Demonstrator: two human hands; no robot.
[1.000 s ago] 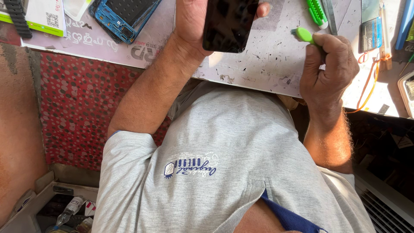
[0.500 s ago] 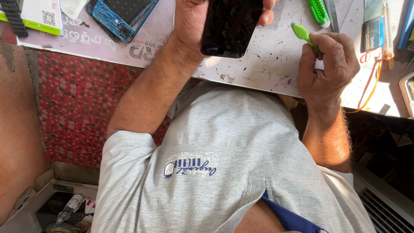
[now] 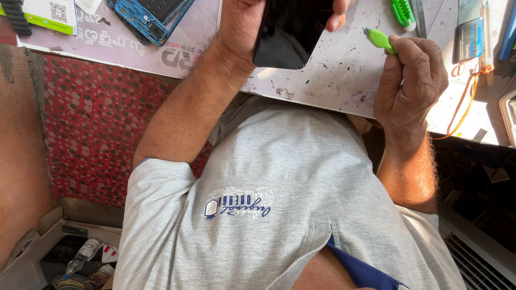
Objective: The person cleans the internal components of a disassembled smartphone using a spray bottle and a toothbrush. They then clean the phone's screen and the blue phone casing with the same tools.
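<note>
**Fingers clamped on both sides, green tip aimed at the phone**

Fingers of our left hand (image 3: 244,29) wrap the flat black rectangular phone (image 3: 290,32) at top centre of the frame, thumb (image 3: 337,13) pressed on its right edge, the phone's long axis running up out of view. Over at upper right, our right hand (image 3: 411,80) is curled tight around a slim bright-green plastic tool (image 3: 380,40). Its tip points up and left, toward the phone's right edge, near it but apart. We judge the right hand the nearer one to close that gap. Below them lies the scuffed white work mat (image 3: 333,75); a blue opened phone frame (image 3: 145,16) sits at upper left.
</note>
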